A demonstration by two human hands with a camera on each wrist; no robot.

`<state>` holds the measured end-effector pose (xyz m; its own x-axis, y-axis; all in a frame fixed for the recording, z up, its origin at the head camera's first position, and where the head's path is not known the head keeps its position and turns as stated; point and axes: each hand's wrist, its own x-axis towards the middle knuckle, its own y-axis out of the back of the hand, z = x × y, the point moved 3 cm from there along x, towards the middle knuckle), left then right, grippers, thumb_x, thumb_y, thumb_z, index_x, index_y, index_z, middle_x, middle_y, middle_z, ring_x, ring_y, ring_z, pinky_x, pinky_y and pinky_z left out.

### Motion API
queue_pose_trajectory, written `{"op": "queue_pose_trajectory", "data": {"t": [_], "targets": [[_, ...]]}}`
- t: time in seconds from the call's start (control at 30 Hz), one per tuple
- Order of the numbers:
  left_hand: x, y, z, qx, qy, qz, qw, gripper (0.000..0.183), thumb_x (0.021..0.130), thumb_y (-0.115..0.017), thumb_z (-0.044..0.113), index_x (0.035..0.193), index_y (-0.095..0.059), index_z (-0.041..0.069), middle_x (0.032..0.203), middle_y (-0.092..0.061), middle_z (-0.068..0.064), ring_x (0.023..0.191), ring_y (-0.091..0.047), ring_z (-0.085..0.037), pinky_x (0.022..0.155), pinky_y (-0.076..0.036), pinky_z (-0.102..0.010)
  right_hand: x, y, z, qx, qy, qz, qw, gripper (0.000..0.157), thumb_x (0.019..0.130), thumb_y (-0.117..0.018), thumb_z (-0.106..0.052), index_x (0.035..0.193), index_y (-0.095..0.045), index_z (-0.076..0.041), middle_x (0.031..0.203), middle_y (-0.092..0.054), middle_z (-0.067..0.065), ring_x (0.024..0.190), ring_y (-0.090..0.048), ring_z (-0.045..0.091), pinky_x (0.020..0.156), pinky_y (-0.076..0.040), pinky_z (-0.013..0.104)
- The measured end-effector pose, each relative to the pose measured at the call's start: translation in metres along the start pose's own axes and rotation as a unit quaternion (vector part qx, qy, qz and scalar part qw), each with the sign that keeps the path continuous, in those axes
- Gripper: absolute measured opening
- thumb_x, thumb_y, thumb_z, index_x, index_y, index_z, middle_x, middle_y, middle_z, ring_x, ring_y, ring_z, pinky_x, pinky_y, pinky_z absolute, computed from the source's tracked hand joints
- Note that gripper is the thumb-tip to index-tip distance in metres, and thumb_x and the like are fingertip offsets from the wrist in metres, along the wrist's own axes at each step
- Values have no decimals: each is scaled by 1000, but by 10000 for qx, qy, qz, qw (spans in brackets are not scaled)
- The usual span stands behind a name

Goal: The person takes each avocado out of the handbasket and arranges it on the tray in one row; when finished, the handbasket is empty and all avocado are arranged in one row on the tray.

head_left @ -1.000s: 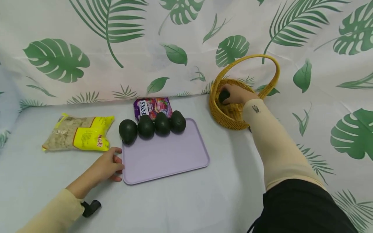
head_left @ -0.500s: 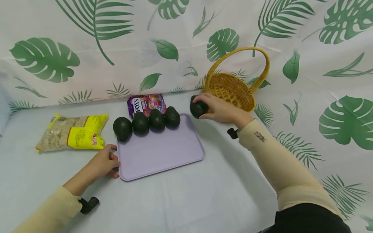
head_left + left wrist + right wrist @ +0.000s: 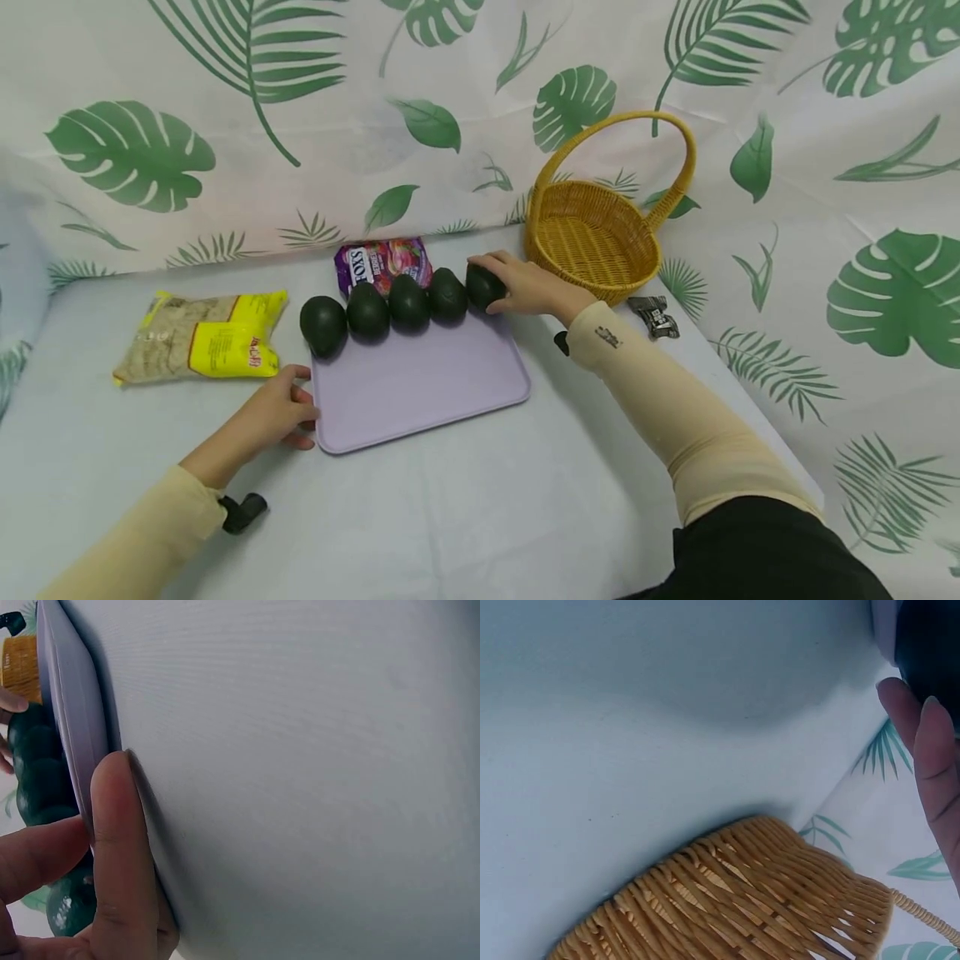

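Note:
Several dark green avocados (image 3: pixel 408 303) stand in a row along the far edge of a lilac tray (image 3: pixel 420 392). With curled fingers my right hand (image 3: pixel 536 287) grips the rightmost avocado (image 3: pixel 483 286) at the tray's far right corner; its fingers hide part of it. In the right wrist view only a dark part of that avocado (image 3: pixel 930 660) shows beside the fingers. My left hand (image 3: pixel 277 412) rests at the tray's left side, its fairly straight fingers (image 3: pixel 120 847) touching the rim. The left wrist view shows the tray edge (image 3: pixel 79 712) close up.
A yellow wicker basket (image 3: pixel 592 242) with a tall handle stands at the back right. Beside it lies a small black wrapped packet (image 3: pixel 655 317). Behind the avocados is a purple FOX'S packet (image 3: pixel 382 262). A yellow and clear food bag (image 3: pixel 202 337) lies left of the tray.
My right hand has carried an avocado out of the basket, leftward to the right end of the row on the tray. The left hand has stayed at the tray's left edge.

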<state>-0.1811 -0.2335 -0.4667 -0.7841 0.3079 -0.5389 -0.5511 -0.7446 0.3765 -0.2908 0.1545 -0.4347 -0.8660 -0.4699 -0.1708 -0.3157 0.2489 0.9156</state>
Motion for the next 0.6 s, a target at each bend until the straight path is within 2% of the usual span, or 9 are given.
{"op": "queue_pose_trajectory", "data": {"t": [0.27, 0.43, 0.47, 0.53, 0.57, 0.6], "targets": [[-3, 2, 5, 5, -58, 75, 10000, 70, 94, -61, 5, 150, -19, -5, 104, -48, -18, 83, -60, -23, 66, -62, -35, -1, 3, 3, 112, -55, 85, 9999, 88, 86, -77, -38, 156, -26, -25, 158, -26, 11, 137, -41, 37, 114, -34, 55], [-4, 5, 10, 219, -203, 122, 9995, 71, 95, -62, 6, 150, -19, -7, 105, -51, -19, 84, -61, -23, 66, -61, -35, -6, 7, 6, 234, -132, 228, 9994, 88, 85, -77, -40, 156, -27, -25, 158, -26, 12, 138, -39, 36, 114, -34, 54], [-5, 6, 12, 335, -284, 197, 9988, 69, 95, -61, 8, 150, -20, -6, 105, -52, -19, 84, -61, -23, 66, -61, -35, -8, 8, 6, 228, -159, 293, 9992, 88, 86, -76, -42, 156, -27, -25, 158, -26, 12, 136, -42, 35, 112, -36, 54], [-10, 8, 18, 704, -671, 533, 9938, 63, 97, -59, 12, 148, -26, -6, 106, -54, -19, 85, -61, -24, 66, -60, -35, -17, 12, 4, 181, -195, 533, 9982, 86, 87, -74, -45, 156, -27, -25, 158, -26, 11, 133, -45, 34, 109, -40, 54], [-14, 8, 22, 990, -958, 786, 9874, 59, 98, -58, 13, 147, -30, -5, 107, -55, -18, 86, -61, -25, 67, -60, -36, -23, 14, 2, 132, -185, 715, 9972, 85, 88, -73, -46, 156, -28, -24, 158, -27, 11, 132, -46, 34, 107, -41, 54], [-18, 8, 27, 1332, -1317, 1093, 9762, 55, 99, -57, 15, 145, -34, -4, 108, -56, -18, 88, -61, -27, 69, -60, -38, -31, 15, -1, 68, -126, 930, 9956, 83, 88, -71, -47, 155, -29, -22, 157, -28, 12, 129, -49, 34, 105, -43, 55]]}}
